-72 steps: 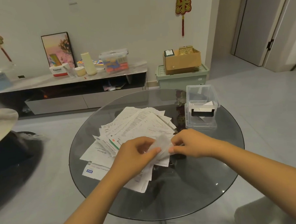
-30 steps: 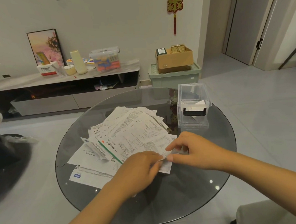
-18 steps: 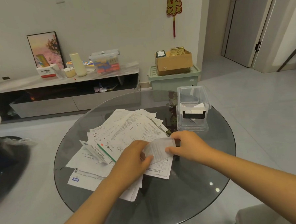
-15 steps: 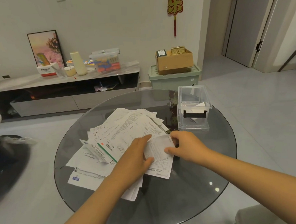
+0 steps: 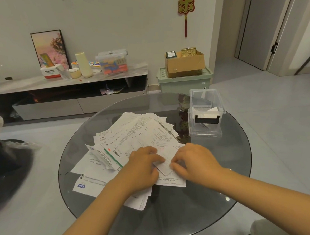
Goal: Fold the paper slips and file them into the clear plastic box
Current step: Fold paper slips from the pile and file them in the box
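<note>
A loose pile of printed paper slips [image 5: 137, 136] covers the middle of the round glass table [image 5: 234, 167]. On the pile's near edge lies a small folded slip [image 5: 166, 161]. My left hand [image 5: 142, 167] and my right hand [image 5: 194, 160] flank it, and the fingertips of both pinch and press its edges down against the papers below. The clear plastic box [image 5: 205, 114] stands at the table's far right with its lid up. It has a black latch on the front and holds a few white slips.
Behind the table a low TV cabinet [image 5: 68, 93] carries a framed picture, a cream bottle and a lidded plastic bin. A green crate [image 5: 184, 80] with a cardboard box on it stands by the wall. A dark seat [image 5: 9, 170] is at the left.
The slip was raised between both hands over the pile half a second ago. It now lies folded smaller and flat on the papers, with both hands lowered onto it.
</note>
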A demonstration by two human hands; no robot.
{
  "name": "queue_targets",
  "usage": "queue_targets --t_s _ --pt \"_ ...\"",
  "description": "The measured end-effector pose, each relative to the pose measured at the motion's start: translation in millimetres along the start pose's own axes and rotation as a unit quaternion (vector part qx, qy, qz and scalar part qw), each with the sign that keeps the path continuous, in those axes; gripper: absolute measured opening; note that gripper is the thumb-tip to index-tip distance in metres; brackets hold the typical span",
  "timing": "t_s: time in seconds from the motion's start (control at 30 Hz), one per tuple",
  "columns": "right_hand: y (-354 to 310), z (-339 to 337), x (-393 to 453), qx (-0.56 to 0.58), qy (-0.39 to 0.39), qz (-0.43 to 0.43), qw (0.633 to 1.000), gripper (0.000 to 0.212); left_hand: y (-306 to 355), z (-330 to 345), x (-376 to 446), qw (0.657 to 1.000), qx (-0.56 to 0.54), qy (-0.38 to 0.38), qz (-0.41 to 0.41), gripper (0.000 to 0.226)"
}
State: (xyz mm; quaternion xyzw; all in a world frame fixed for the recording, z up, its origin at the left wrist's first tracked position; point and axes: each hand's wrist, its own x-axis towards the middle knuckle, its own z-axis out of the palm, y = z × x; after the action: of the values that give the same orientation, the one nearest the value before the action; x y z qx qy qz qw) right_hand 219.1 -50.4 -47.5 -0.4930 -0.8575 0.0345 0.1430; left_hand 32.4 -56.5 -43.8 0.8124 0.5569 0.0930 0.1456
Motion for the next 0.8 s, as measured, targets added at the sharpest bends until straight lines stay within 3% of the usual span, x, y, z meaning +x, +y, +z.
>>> queue_targets --t_s 0.2,0.43,0.6,0.73,0.8 --pt "-1.6 -5.1 -7.3 -0.050 -0.047 -0.022 0.997 0.049 8.6 -1.8 -3.8 0.998 -0.069 -0.009 -0.004 0.038" --pt "5.3 -11.1 -5.4 -0.071 -0.070 -0.063 0.993 0.032 9.2 -1.2 -4.8 0.998 -0.060 -0.015 0.021 0.038" --pt "9.2 -13.6 -3.4 -0.022 -0.087 -0.051 0.995 0.030 9.3 1.9 -0.1 0.999 -0.002 -0.008 0.049 0.041" --pt "15.1 -17.7 0.1 0.034 -0.108 -0.013 0.993 0.034 16.0 -1.5 3.0 0.999 -0.032 0.030 0.030 0.019" --pt "16.6 -17.9 0.9 0.076 -0.103 0.012 0.992 0.041 19.2 -1.9 4.6 0.998 -0.041 0.048 0.012 0.021"
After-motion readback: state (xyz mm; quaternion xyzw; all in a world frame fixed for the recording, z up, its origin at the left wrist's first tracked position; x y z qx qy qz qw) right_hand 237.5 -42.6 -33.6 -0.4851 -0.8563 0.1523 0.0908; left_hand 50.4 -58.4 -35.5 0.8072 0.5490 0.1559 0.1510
